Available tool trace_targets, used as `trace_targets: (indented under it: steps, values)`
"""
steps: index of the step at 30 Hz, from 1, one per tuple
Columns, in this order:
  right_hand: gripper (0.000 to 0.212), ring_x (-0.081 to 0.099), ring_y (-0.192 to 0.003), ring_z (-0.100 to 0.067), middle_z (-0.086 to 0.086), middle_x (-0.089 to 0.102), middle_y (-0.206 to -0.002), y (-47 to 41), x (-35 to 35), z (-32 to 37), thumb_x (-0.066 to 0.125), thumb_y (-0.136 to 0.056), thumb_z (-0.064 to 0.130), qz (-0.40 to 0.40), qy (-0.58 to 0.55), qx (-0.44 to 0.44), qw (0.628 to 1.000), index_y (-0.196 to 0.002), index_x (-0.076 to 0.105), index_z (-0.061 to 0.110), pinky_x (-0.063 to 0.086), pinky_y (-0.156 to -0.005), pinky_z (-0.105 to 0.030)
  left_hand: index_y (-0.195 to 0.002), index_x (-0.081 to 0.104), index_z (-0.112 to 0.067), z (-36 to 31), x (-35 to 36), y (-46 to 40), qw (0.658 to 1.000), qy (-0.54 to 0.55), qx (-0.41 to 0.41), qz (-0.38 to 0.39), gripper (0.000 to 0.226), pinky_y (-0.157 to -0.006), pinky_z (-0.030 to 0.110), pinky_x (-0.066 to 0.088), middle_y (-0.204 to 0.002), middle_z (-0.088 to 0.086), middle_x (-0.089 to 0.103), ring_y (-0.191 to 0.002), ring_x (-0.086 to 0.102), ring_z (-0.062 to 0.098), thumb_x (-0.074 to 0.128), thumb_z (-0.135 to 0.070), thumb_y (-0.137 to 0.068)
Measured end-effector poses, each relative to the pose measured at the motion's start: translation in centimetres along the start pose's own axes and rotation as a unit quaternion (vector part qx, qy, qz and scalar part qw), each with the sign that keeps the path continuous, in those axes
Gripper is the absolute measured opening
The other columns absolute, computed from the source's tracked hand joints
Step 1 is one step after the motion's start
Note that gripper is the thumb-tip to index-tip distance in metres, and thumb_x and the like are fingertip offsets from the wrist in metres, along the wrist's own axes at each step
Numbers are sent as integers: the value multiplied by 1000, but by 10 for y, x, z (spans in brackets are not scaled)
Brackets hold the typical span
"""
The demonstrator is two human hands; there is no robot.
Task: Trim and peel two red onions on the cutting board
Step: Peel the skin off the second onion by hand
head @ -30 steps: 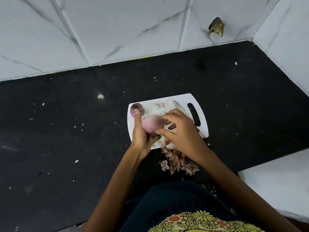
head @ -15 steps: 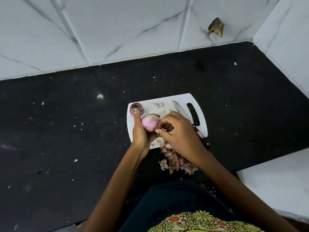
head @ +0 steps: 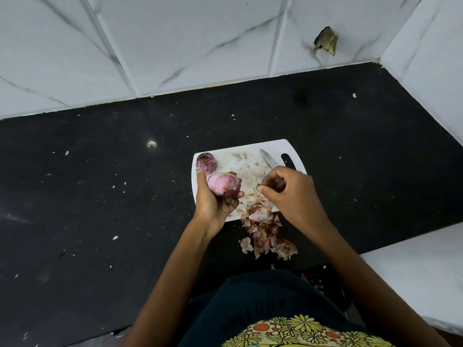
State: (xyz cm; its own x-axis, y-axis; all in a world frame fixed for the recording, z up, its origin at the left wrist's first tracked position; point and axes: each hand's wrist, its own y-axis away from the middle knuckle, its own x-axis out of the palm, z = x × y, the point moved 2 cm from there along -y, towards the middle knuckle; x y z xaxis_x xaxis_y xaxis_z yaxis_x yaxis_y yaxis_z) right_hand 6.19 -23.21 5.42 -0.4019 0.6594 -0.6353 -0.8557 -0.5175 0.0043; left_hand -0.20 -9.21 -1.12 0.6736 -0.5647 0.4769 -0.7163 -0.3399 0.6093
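One red onion (head: pixel 224 185), pale pink and largely stripped of dry skin, is gripped in the left hand (head: pixel 215 199) above the near left part of the white cutting board (head: pixel 246 169). A scrap of onion skin (head: pixel 271 182) is pinched in the curled fingers of the right hand (head: pixel 292 194). The second red onion (head: pixel 206 163) rests at the board's far left corner, its ends apparently trimmed and purple layers exposed. The knife (head: pixel 268 159) lies unused on the board. A pile of peelings (head: pixel 265 232) spills from the near edge onto the black counter (head: pixel 100 196). Judgement: task near completion; final skin scraps remain.
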Motion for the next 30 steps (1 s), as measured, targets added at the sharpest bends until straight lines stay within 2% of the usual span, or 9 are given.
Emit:
trace_targets:
  steps: [4, 6, 9, 12, 15, 21, 25, 28, 30]
  values:
    - [13, 62, -83, -10, 1, 61, -96, 1, 5, -18, 70, -81, 5, 73, 92, 21, 993, -87, 66, 16, 54, -77, -23, -87, 62, -8, 2, 0, -2, 1000, 3, -7, 13, 72, -41, 17, 41, -68, 5, 67, -47, 56, 13, 22, -67, -94]
    - [16, 60, -88, -9, 1, 54, -106, 1, 6, -16, 70, -82, 9, 79, 70, 4, 994, -96, 67, 16, 50, -79, -19, -87, 63, -8, 5, 1, -3, 1000, -4, -6, 18, 74, -42, 17, 43, -70, 6, 68, -49, 56, 13, 22, -69, -93]
    - [22, 62, -82, -6, 0, 62, -99, 4, 9, 3, 75, -79, 15, 50, -25, -48, 997, -100, 68, 13, 49, -72, -13, -88, 64, -9, 7, 1, -2, 1000, -15, -2, 26, 75, -46, 18, 45, -75, 6, 67, -55, 55, 11, 22, -71, -91]
    - [24, 63, -84, -13, -2, 65, -94, 5, 19, 10, 76, -78, 17, 24, -11, -82, 996, -99, 70, 8, 54, -76, -31, -91, 67, -8, 10, 2, -1, 999, -40, -3, 37, 77, -54, 18, 46, -84, 9, 65, -68, 54, 12, 25, -73, -89]
    - [13, 62, -81, -16, -3, 65, -88, 5, 23, 10, 74, -80, 15, -8, -1, -100, 995, -89, 69, 7, 54, -73, -37, -94, 65, -8, 11, 3, 0, 998, -57, -2, 34, 76, -54, 18, 47, -84, 11, 62, -65, 54, 11, 27, -73, -89]
    - [11, 58, -88, -16, -2, 61, -95, -1, 30, 2, 63, -89, 18, 54, 30, -28, 998, -96, 62, 9, 50, -83, -37, -97, 66, -8, 14, 4, 0, 994, -96, 45, 10, 70, -62, 21, 52, -80, 6, 69, -66, 63, 10, 28, -67, -93]
    - [7, 62, -81, -9, 5, 64, -87, 4, 28, 4, 61, -91, 19, 103, -54, 31, 993, -96, 62, 14, 53, -80, -32, -109, 63, 2, 8, 9, 2, 987, -128, 92, -4, 70, -77, 33, 57, -89, 12, 71, -84, 69, 21, 33, -60, -95]
    - [3, 62, -68, -5, 5, 64, -80, 8, 23, 15, 63, -90, 15, 144, -164, 54, 974, -93, 64, 14, 55, -72, -27, -114, 57, 5, 9, 9, 3, 985, -134, 103, -36, 85, -88, 48, 55, -102, 23, 68, -98, 67, 35, 46, -73, -82]
    - [3, 61, -63, -5, -1, 66, -80, 8, 18, 21, 65, -88, 12, 141, -194, 53, 969, -91, 65, 13, 57, -67, -27, -113, 57, 6, 9, 6, 3, 985, -137, 95, -44, 83, -85, 45, 57, -104, 26, 67, -96, 68, 33, 41, -71, -86]
